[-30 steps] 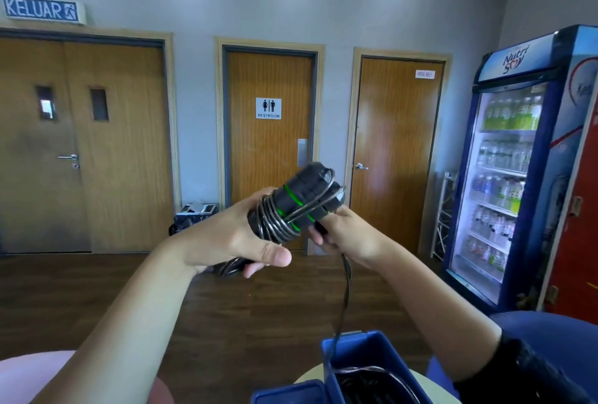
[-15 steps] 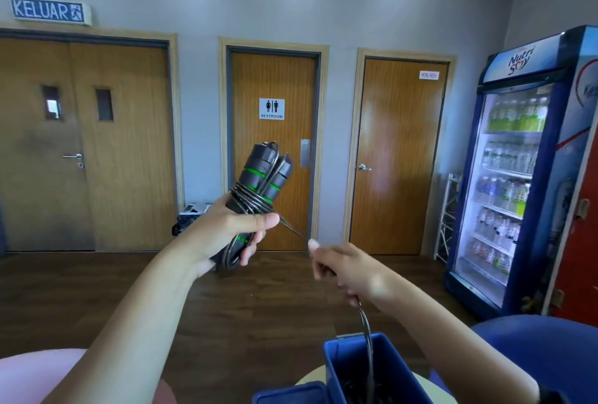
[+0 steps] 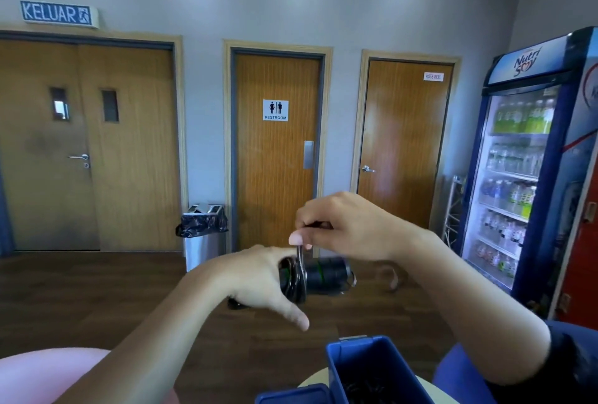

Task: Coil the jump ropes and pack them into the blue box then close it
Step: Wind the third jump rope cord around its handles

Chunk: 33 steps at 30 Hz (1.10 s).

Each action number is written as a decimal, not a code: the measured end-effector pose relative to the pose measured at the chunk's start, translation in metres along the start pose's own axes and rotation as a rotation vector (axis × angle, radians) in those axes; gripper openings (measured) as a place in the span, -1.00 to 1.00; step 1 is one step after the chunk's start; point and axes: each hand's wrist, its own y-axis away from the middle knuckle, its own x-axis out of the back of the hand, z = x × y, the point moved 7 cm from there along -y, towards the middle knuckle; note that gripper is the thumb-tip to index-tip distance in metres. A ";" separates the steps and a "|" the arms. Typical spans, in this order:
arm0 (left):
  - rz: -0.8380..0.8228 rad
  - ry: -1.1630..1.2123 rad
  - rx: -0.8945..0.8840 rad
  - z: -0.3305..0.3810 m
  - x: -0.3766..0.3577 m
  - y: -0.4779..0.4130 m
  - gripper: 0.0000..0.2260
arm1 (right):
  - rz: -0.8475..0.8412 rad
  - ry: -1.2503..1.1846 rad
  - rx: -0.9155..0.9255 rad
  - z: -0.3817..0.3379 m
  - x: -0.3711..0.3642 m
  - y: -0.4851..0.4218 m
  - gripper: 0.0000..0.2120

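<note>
My left hand point(image 3: 259, 277) grips a jump rope point(image 3: 318, 275) by its two black handles with green rings, which lie sideways and point right. Dark cord is wound round the handles. Just above them my right hand point(image 3: 343, 229) pinches the end of the cord, which drops straight down to the windings. The open blue box point(image 3: 362, 356) stands at the bottom of the view on a pale round table point(image 3: 312, 379), with dark cord coiled inside. Part of its blue lid point(image 3: 291, 395) shows at the bottom edge.
A drinks fridge point(image 3: 530, 177) stands at the right. A steel bin point(image 3: 204, 235) with a black bag stands by the restroom door point(image 3: 276, 151). A blue seat point(image 3: 453, 368) is at the lower right and a pink surface point(image 3: 42, 377) at the lower left.
The handles dropped from upright to lying sideways, lower and further right. My right hand rose from below the rope to above it, carrying the cord over the handles.
</note>
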 end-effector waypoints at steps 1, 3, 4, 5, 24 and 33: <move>-0.024 0.016 -0.049 0.004 -0.001 0.004 -0.02 | -0.033 -0.119 0.002 0.006 0.000 -0.004 -0.75; -0.058 0.168 -0.178 0.013 0.002 0.014 -0.08 | -0.052 -0.344 -0.027 0.019 -0.002 -0.009 -0.79; -0.077 0.295 -0.265 0.019 0.004 0.018 -0.16 | -0.036 -0.439 -0.059 0.024 -0.004 -0.010 -0.78; -0.084 0.411 -0.351 0.024 0.008 0.023 -0.28 | -0.021 -0.542 -0.093 0.029 -0.008 -0.010 -0.77; 0.163 1.281 -0.464 0.007 0.039 0.022 -0.25 | 0.108 -0.817 -0.538 0.046 -0.085 0.032 -0.46; 0.507 0.829 0.004 -0.032 0.041 0.007 -0.22 | 0.169 -0.367 -0.629 0.047 -0.080 0.049 -0.74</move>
